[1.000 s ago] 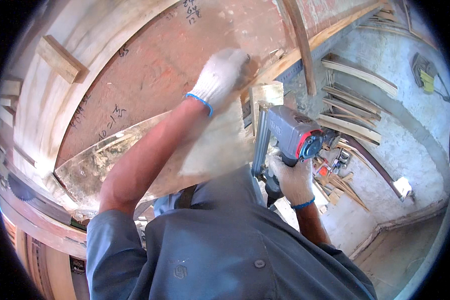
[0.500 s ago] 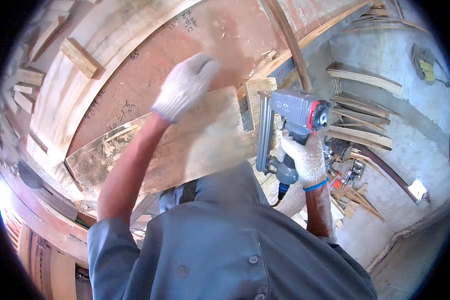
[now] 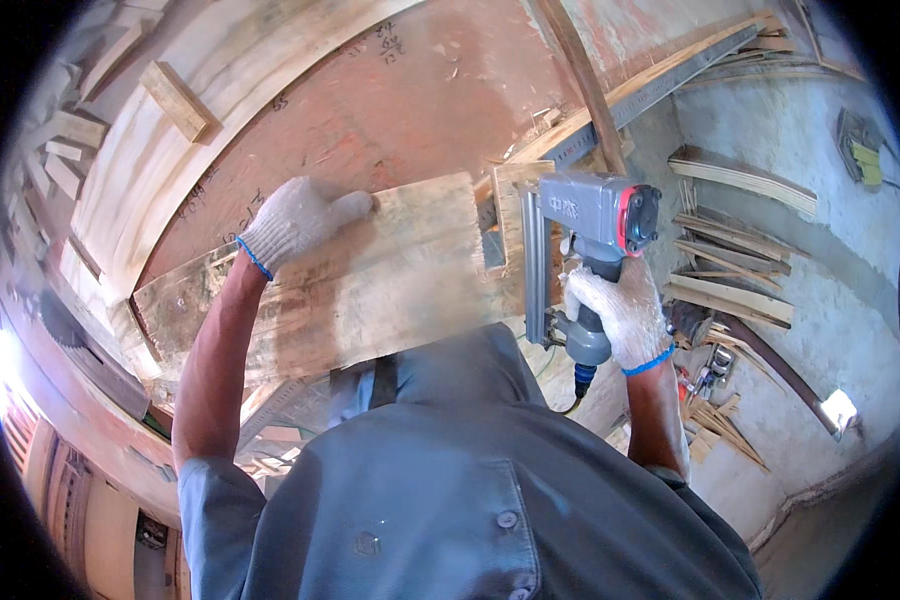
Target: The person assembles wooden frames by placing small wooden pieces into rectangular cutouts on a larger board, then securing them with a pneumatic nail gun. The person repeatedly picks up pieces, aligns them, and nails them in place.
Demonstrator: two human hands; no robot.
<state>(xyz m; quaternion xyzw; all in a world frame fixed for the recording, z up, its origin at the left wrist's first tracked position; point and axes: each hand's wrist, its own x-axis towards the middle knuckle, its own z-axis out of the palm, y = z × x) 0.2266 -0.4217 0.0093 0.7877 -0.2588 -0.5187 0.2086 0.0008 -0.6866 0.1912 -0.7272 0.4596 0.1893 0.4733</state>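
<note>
My right hand, in a white knit glove with a blue cuff, is wrapped round the handle of a grey nail gun with a red ring and a long upright magazine. A hose fitting hangs from its lower end. The nail gun stands beside a short wood piece at the right end of a wide, stained wooden board. At the board's far edge, my gloved left hand is closed over it, thumb pointing right; its fingertips are hidden.
A reddish worktop with pencil marks lies beyond the board. A loose wood block rests on a pale plank at the left. Stacked wood strips stand by the right wall, and a saw blade is at the left.
My left hand has come down and left from above the board onto its far edge. The nail gun stays in my right hand, almost unmoved. The view has shifted slightly.
</note>
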